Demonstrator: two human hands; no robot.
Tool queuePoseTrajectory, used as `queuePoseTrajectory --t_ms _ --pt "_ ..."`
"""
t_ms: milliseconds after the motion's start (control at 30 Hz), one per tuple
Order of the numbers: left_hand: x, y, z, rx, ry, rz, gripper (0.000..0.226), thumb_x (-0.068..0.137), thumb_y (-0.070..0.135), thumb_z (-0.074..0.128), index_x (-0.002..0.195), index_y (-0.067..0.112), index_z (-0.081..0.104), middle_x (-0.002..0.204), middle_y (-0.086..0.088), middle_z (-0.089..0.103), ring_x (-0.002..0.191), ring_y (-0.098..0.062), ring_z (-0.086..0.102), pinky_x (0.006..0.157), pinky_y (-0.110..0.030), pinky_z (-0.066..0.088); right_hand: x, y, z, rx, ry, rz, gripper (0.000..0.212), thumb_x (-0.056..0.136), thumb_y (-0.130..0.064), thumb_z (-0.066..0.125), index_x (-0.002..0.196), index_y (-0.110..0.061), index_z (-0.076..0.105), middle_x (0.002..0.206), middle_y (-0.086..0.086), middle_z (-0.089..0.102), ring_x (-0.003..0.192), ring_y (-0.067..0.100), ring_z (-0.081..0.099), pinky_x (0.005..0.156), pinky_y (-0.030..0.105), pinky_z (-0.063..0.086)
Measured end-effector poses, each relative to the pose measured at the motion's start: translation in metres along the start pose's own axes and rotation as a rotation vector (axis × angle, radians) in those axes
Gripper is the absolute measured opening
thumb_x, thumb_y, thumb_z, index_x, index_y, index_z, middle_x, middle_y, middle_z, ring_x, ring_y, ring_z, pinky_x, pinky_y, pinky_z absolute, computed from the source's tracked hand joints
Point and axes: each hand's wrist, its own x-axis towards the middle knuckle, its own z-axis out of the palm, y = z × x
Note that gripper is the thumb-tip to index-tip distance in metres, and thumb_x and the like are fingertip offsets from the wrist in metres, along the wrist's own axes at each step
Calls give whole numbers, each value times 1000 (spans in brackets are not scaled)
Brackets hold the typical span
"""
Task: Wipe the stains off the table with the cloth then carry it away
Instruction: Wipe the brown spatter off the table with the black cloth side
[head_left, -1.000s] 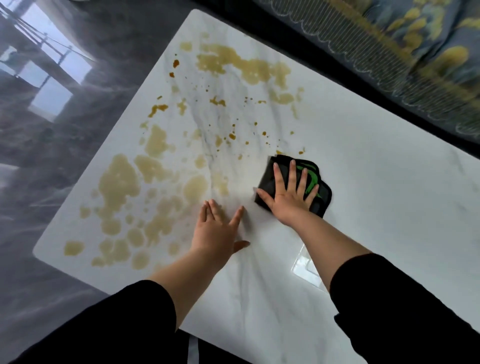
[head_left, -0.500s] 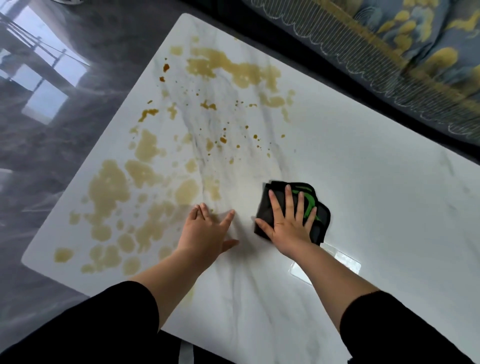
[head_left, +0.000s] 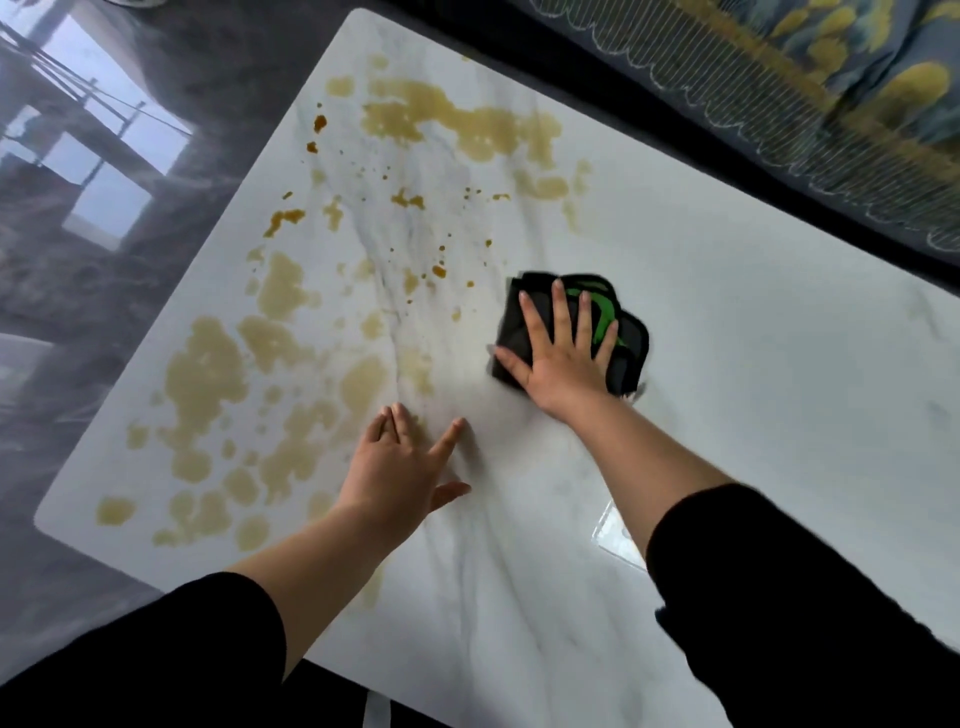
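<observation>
A folded black cloth with green marks (head_left: 631, 343) lies near the middle of the white marble table (head_left: 753, 322). My right hand (head_left: 563, 353) presses flat on the cloth with fingers spread and straight. My left hand (head_left: 402, 467) rests flat on the tabletop, fingers straight, to the left of the cloth and nearer to me. Yellow-brown stains (head_left: 208, 374) cover the left half of the table, with more along the far edge (head_left: 467, 124) and small dark drops (head_left: 439, 270) just left of the cloth.
A dark glossy floor (head_left: 104, 208) surrounds the table's left side. A blue and yellow patterned fabric, perhaps a sofa (head_left: 831, 104), runs along the far right edge. A bright window reflection (head_left: 615, 535) shows on the table under my right forearm.
My right hand has slid the cloth away from me, back toward the drops after pulling it nearer half a second ago. My left hand stays planted in the same place.
</observation>
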Motion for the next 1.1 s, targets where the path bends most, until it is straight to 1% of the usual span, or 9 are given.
queuePoseTrajectory --t_ms 133,233,333,367,433,633,800,967,1100 --pt "0 1 -3 15 -25 -14 78 90 72 15 153 33 -9 150 -41 15 142 -45 23 118 -43 11 -65 6 33 -8 -29 -5 78 72 -82 -3 138 -49 -29 145 -11 -44 139 25 -33 107 59 -20" --pt "-1 0 -3 32 -22 -18 79 90 73 15 153 32 -9 150 -40 16 142 -45 23 118 -42 12 -81 12 34 2 -39 -36 73 84 -77 15 142 -51 -20 152 -13 -35 142 22 -28 111 57 -15" --pt "-2 -1 -2 38 -14 -13 80 89 74 14 153 32 -9 150 -39 17 143 -44 24 117 -42 13 -77 18 8 123 130 -68 59 93 -58 41 147 -40 25 159 -7 16 144 23 13 112 52 17" --pt "-2 -1 -2 41 -12 -11 80 89 74 14 153 33 -9 150 -39 17 143 -44 24 117 -42 13 -74 23 -1 141 221 -58 54 94 -48 48 144 -32 37 153 -3 33 138 24 29 107 48 26" --pt "-2 -1 -2 40 -6 -12 81 88 74 14 153 33 -10 151 -39 16 143 -44 23 117 -42 14 -68 34 -13 89 301 -21 48 93 -35 56 138 -22 47 137 1 50 125 26 43 98 41 33" --pt "-4 0 1 41 15 -15 81 88 74 15 153 32 -11 151 -39 16 143 -44 21 118 -42 13 -47 45 -26 70 185 4 37 88 -34 64 121 -19 57 107 2 63 108 26 50 91 38 35" --pt "-4 1 1 60 15 -16 82 87 75 14 153 32 -11 151 -39 16 143 -44 22 117 -42 15 -48 47 -33 34 221 -91 14 85 -30 68 93 -21 61 100 -3 49 106 21 44 87 33 31" --pt "-3 0 3 58 8 -19 81 87 75 12 153 33 -12 152 -37 15 144 -42 20 117 -41 15 -85 45 -30 180 246 -157 13 90 -19 57 103 -18 60 91 2 66 85 27 59 69 33 41" --pt "-3 -3 5 43 -9 -12 73 91 71 10 151 37 -14 154 -36 11 146 -41 17 118 -41 11 -144 41 -21 359 167 -253 21 88 -14 60 108 -21 66 93 -1 68 87 18 59 71 34 46"
